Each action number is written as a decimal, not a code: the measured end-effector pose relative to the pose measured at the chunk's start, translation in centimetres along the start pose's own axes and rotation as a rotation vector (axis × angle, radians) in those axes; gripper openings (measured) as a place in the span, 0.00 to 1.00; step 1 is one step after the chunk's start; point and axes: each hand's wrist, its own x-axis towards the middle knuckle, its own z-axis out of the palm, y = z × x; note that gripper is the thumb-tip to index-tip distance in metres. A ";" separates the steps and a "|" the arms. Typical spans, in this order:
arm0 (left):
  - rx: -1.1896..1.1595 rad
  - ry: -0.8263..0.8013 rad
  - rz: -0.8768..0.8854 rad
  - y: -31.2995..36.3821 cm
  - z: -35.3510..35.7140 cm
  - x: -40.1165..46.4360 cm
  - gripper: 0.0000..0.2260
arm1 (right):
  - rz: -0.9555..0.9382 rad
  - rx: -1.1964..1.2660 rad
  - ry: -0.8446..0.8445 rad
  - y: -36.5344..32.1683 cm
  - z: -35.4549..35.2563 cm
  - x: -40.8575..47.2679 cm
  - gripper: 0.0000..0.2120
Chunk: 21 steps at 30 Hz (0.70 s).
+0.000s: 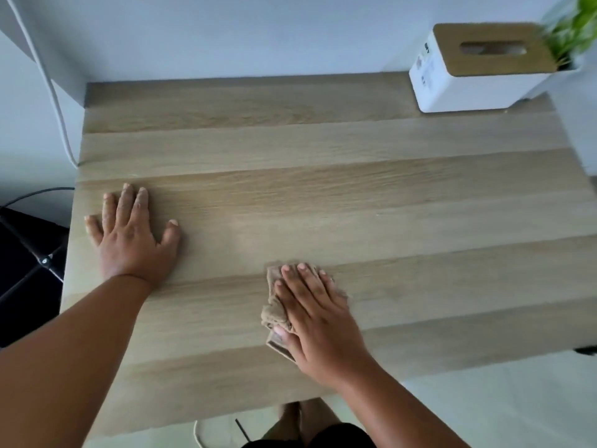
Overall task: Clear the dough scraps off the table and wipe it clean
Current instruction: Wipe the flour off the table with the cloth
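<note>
Nearest the lens, both forearms reach up from the bottom of the frame over the wooden table (pixel 323 202). At lower centre my right hand (pixel 318 321) lies flat on a tan cloth (pixel 274 313), fingers straight and pressing it down onto the wood, thumb tucked against its crumpled left edge. At middle left my left hand (pixel 134 236) rests palm down, fingers spread and relaxed, holding nothing, bracing me.

I see no dough scraps on the surface, so I judge the wiping is the step in hand. To do it well I should keep the palm weight even, sweep in overlapping passes along the grain, and refold the bunched side so more cloth meets the wood.

Lengthwise, the cloth runs from the lower centre up toward the upper left, roughly in line with my fingers.

A tissue box (pixel 478 72) sits in the upper right corner, beside a blurred green plant (pixel 571 30).
</note>
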 end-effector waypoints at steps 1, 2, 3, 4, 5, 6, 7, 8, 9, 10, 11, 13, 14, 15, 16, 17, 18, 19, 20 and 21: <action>0.001 0.000 0.006 0.0 0.0 -0.1 0.38 | 0.018 -0.010 0.015 1.3 -0.3 -1.3 0.32; -0.003 0.001 0.014 -0.1 0.0 -0.1 0.39 | 0.047 -0.018 0.036 2.7 -0.6 -2.5 0.31; -0.013 0.005 0.021 -0.2 0.0 -0.2 0.39 | 0.089 -0.024 0.058 4.2 -1.0 -3.7 0.31; -0.029 0.009 0.029 -0.4 0.0 -0.2 0.39 | 0.139 -0.029 0.074 5.7 -1.4 -4.6 0.30; -0.045 0.010 0.038 -0.6 0.0 -0.2 0.39 | 0.200 -0.034 0.083 7.2 -1.8 -5.4 0.30; -0.060 0.011 0.049 -0.7 -0.1 -0.3 0.39 | 0.267 -0.042 0.087 8.4 -2.3 -5.9 0.30; -0.074 0.006 0.058 -0.9 -0.1 -0.4 0.39 | 0.342 -0.046 0.080 9.4 -2.8 -6.1 0.30; -0.082 -0.005 0.066 -1.0 -0.2 -0.6 0.39 | 0.414 -0.045 0.063 10.1 -3.3 -5.9 0.31; -0.086 -0.023 0.079 -1.1 -0.3 -1.0 0.40 | 0.477 -0.043 0.036 10.3 -3.6 -5.3 0.33; -0.087 -0.040 0.095 -1.0 -0.2 -1.5 0.41 | 0.531 -0.036 0.008 10.3 -3.7 -4.6 0.34; -0.086 -0.048 0.115 -0.9 -0.2 -2.5 0.41 | 0.574 -0.029 -0.009 9.9 -3.8 -3.8 0.35; -0.070 -0.054 0.155 -0.4 0.2 -5.3 0.40 | 0.634 -0.007 -0.029 8.5 -4.0 -2.3 0.36; -0.056 -0.053 0.185 -0.1 0.6 -6.9 0.39 | 0.642 0.003 -0.037 7.6 -4.0 -1.7 0.36; -0.043 -0.052 0.218 0.2 1.0 -8.6 0.39 | 0.631 0.007 -0.049 6.6 -3.9 -1.1 0.35; -0.033 -0.046 0.250 0.6 1.3 -10.2 0.38 | 0.598 0.010 -0.060 5.4 -3.8 -0.6 0.34; -0.027 -0.044 0.275 0.9 1.5 -11.7 0.37 | 0.554 0.017 -0.075 4.1 -3.5 -0.3 0.34; -0.028 -0.043 0.288 1.2 1.6 -13.1 0.36 | 0.504 0.026 -0.096 2.8 -3.3 -0.1 0.33; -0.033 -0.043 0.296 1.4 1.7 -14.3 0.36 | 0.452 0.031 -0.119 1.5 -2.9 -0.1 0.34; -0.041 -0.043 0.301 1.5 1.7 -15.4 0.35 | 0.402 0.026 -0.141 0.4 -2.4 -0.3 0.34; -0.048 -0.041 0.308 1.6 1.7 -16.3 0.35 | 0.353 0.012 -0.156 -0.6 -2.1 -0.8 0.34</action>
